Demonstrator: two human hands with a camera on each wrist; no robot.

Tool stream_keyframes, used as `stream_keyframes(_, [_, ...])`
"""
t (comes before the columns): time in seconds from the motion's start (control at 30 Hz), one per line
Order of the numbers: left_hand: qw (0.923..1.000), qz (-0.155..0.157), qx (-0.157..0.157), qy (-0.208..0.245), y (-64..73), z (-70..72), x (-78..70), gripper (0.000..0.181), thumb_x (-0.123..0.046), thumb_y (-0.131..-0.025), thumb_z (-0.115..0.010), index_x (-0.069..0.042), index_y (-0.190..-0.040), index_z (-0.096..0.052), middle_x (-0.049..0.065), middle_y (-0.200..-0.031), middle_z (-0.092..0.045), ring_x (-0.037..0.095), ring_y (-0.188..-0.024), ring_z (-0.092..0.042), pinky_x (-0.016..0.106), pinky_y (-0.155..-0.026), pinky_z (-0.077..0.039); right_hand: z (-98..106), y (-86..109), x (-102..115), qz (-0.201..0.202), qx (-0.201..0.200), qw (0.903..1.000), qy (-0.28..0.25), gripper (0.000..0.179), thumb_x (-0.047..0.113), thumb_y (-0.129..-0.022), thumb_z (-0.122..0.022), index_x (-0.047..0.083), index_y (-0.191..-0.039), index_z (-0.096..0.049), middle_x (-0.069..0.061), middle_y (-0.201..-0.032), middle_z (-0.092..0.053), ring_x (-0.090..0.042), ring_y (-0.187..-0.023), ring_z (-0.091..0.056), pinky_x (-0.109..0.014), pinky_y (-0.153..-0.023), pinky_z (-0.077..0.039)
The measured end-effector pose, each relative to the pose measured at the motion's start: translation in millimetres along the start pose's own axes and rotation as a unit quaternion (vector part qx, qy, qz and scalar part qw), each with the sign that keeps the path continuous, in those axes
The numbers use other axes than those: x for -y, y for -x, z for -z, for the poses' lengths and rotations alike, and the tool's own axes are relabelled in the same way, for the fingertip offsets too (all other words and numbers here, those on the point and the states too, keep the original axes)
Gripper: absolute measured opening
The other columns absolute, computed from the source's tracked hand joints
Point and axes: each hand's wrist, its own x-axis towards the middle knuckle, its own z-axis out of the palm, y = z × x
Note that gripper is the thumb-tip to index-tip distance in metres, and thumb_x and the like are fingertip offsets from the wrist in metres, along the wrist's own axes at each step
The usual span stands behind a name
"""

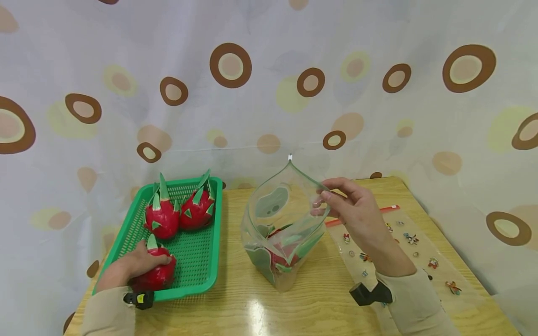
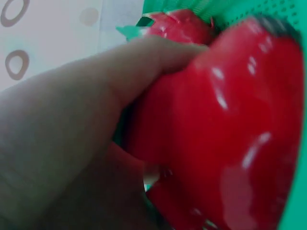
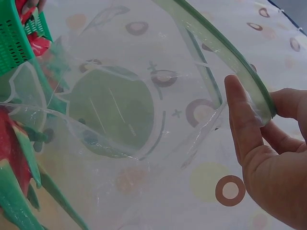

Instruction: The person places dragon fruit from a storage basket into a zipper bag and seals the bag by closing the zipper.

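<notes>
Fruit (image 1: 157, 275) at lower left of frame, in basket (image 1: 217, 242); your left grip (image 1: 136, 262) clamped round it. Gaping bag (image 1: 273, 219) on desk (image 1: 227, 308) at centre, another fruit (image 1: 278, 257) inside; your right grip (image 1: 352, 210) pinches its right edge. Probably best: lift fruit clear of basket, lower gently so leaves (image 1: 152, 242) don't snag bag.

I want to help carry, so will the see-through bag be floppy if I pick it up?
The see-through bag looks thin and creased, so it'll probably be floppy. Red fruit sits low inside, so its bottom should feel heavier. The bag's shiny plastic may be slippery.
</notes>
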Motion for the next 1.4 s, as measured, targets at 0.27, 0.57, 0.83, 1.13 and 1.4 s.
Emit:
stream_keyframes(0.27, [0.9994, -0.012, 0.027, 0.015, 7.5, 8.5, 3.8, 0.104, -0.054, -0.091, -0.054, 0.018, -0.147, -0.004, 0.044, -0.134, -0.036, 0.055, -0.118, -0.044, 0.056, -0.089, -0.054, -1, -0.8, -1, 0.004, 0.001, 0.9999, -0.014, 0.024, 0.014, -0.1, -0.059, 0.0, -0.119, -0.06, -0.006, -0.11, -0.064, -0.011, -0.088, -0.071, -0.028, -0.077, -0.06])
stream_keyframes(0.57, [0.9987, -0.031, 0.03, 0.028, 19.1, 18.7, 2.9, 0.097, -0.055, -0.093, -0.045, 0.014, -0.149, -0.004, 0.043, -0.136, -0.035, 0.054, -0.119, -0.044, 0.054, -0.088, -0.055, -2, -1.0, -1, 0.006, 0.003, 0.9999, -0.013, 0.024, 0.013, -0.1, -0.058, -0.001, -0.12, -0.06, -0.006, -0.109, -0.064, -0.012, -0.088, -0.071, -0.029, -0.078, -0.06])
stream_keyframes(0.83, [0.9973, -0.066, 0.0, 0.03, 30.2, 27.6, -7.3, 0.092, -0.053, -0.096, -0.043, 0.012, -0.149, -0.005, 0.042, -0.136, -0.036, 0.053, -0.119, -0.045, 0.051, -0.084, -0.057, -2, -1.3, -2, 0.007, 0.006, 0.9998, -0.017, 0.023, 0.013, -0.1, -0.058, 0.0, -0.12, -0.06, -0.007, -0.109, -0.064, -0.013, -0.086, -0.071, -0.028, -0.078, -0.059])
stream_keyframes(1.13, [0.9879, -0.114, -0.026, 0.101, 40.7, 26.6, -17.5, 0.086, -0.052, -0.1, -0.043, -0.001, -0.155, -0.001, 0.034, -0.143, -0.032, 0.05, -0.125, -0.042, 0.044, -0.08, -0.059, -2, -1.4, -3, 0.017, 0.01, 0.9993, -0.03, 0.022, 0.01, -0.1, -0.057, -0.001, -0.119, -0.059, -0.008, -0.109, -0.064, -0.013, -0.086, -0.07, -0.033, -0.08, -0.06])
stream_keyframes(1.4, [0.9665, -0.166, -0.031, 0.194, 41.6, 17.3, -28.2, 0.09, -0.048, -0.099, -0.051, -0.012, -0.157, 0.008, 0.027, -0.151, -0.025, 0.046, -0.131, -0.04, 0.042, -0.084, -0.059, -2, -1.2, -4, 0.019, 0.008, 0.9995, -0.024, 0.023, 0.01, -0.1, -0.057, -0.001, -0.12, -0.059, -0.009, -0.11, -0.063, -0.013, -0.087, -0.07, -0.033, -0.08, -0.06])
